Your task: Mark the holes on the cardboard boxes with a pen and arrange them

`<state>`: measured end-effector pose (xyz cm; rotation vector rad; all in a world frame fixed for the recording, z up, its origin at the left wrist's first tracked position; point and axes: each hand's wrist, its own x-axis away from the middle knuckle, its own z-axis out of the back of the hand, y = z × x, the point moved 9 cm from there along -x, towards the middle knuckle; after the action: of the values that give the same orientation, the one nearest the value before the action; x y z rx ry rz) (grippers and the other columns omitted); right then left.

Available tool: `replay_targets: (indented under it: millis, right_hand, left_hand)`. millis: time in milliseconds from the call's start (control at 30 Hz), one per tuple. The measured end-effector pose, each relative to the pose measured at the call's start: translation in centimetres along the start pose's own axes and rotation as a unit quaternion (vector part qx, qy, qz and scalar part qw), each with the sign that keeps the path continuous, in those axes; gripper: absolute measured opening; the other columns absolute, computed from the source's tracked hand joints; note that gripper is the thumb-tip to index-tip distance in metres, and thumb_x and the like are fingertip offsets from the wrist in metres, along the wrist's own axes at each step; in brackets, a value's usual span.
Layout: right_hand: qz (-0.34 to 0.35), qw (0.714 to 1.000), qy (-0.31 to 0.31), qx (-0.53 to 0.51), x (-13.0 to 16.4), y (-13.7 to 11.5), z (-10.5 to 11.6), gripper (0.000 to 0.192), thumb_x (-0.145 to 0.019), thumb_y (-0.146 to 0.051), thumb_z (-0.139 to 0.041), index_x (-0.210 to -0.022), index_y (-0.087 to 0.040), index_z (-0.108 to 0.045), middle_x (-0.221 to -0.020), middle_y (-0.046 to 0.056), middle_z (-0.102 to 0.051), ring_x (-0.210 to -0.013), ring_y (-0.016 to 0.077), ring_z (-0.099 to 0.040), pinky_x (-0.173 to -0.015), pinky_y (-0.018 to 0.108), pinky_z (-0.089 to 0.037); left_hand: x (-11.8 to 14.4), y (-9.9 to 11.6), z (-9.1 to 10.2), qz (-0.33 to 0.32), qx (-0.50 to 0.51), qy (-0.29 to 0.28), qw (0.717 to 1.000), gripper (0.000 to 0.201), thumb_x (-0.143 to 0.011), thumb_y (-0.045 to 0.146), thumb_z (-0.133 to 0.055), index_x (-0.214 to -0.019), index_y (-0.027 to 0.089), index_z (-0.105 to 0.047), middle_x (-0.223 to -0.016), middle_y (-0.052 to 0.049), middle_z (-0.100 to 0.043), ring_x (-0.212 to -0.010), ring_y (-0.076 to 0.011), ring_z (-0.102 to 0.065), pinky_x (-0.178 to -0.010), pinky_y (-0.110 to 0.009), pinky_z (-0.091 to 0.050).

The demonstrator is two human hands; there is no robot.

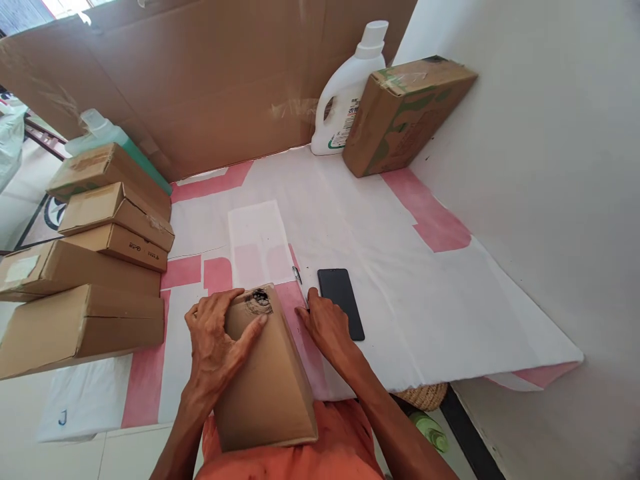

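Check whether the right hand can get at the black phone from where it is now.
Probably yes. The right hand lies on the white sheet over a pen, right beside the black phone, and nothing lies between them.
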<state>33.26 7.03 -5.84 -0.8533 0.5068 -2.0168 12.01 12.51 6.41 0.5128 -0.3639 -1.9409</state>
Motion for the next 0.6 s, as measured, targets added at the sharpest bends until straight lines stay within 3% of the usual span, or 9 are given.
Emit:
replay_targets:
  millis: [133, 267, 333, 400, 467, 600]
  right_hand:
    - [0.007, 0.999, 0.025, -0.042, -0.6, 0.3, -0.4, 0.019, -0.087, -0.018, -0.067, -0.076, -0.024, -0.053, -0.071, 0.011, -0.069, -0.075, 0.0341, -0.072, -0.071, 0.041, -0.047]
    - [0.029, 0.989, 0.065, -0.132, -0.5, 0.3, 2.0, 0.016, -0.093, -0.034, -0.055, -0.080, -0.026, -0.049, -0.067, 0.003, -0.065, -0.063, 0.0239, -0.067, -0.061, 0.033, -0.047]
    - [0.067, 0.960, 0.103, -0.252, 0.3, -0.6, 4.1, 0.017, -0.096, -0.041, -0.051, -0.089, -0.026, -0.049, -0.072, 0.000, -0.066, -0.061, 0.0200, -0.066, -0.057, 0.030, -0.048]
    - [0.129, 0.899, 0.116, -0.401, 1.7, -2.2, 5.9, 0.016, -0.095, -0.041, -0.059, -0.096, -0.025, -0.055, -0.073, -0.002, -0.066, -0.060, 0.0174, -0.064, -0.054, 0.028, -0.049]
    - [0.187, 0.846, 0.086, -0.492, 3.2, -4.0, 6.7, 0.014, -0.096, -0.035, -0.066, -0.104, -0.024, -0.064, -0.074, -0.002, -0.068, -0.061, 0.0157, -0.065, -0.054, 0.027, -0.049]
    - [0.239, 0.860, 0.041, -0.449, 5.5, -6.2, 5.8, 0.014, -0.103, -0.031, -0.063, -0.111, -0.025, -0.074, -0.089, 0.002, -0.074, -0.071, 0.0152, -0.069, -0.058, 0.026, -0.051]
  left_hand:
    - [0.0, 1.0, -0.6, -0.031, -0.001, -0.043, 0.999, 0.055, -0.084, 0.048, -0.082, -0.130, 0.026, -0.064, -0.122, -0.008, -0.074, -0.113, -0.0336, -0.065, -0.106, -0.051, -0.035]
    - [0.0, 1.5, -0.8, -0.025, -0.003, -0.070, 0.997, 0.054, -0.084, 0.046, -0.084, -0.130, 0.027, -0.062, -0.125, -0.007, -0.073, -0.117, -0.0320, -0.064, -0.109, -0.051, -0.034]
    - [0.0, 1.7, -0.9, -0.020, -0.005, -0.075, 0.997, 0.053, -0.084, 0.046, -0.085, -0.129, 0.027, -0.062, -0.125, -0.007, -0.073, -0.118, -0.0315, -0.064, -0.109, -0.051, -0.033]
    - [0.0, 2.0, -1.2, -0.020, -0.008, -0.077, 0.997, 0.054, -0.084, 0.048, -0.085, -0.128, 0.027, -0.062, -0.125, -0.007, -0.073, -0.118, -0.0314, -0.064, -0.109, -0.051, -0.032]
    - [0.1, 2.2, -1.5, -0.022, -0.011, -0.082, 0.996, 0.055, -0.085, 0.050, -0.084, -0.130, 0.027, -0.062, -0.125, -0.007, -0.073, -0.119, -0.0311, -0.064, -0.110, -0.051, -0.031]
    - [0.2, 2.3, -1.7, -0.026, -0.012, -0.081, 0.996, 0.055, -0.087, 0.052, -0.082, -0.132, 0.028, -0.061, -0.127, -0.007, -0.073, -0.120, -0.0308, -0.063, -0.110, -0.051, -0.031]
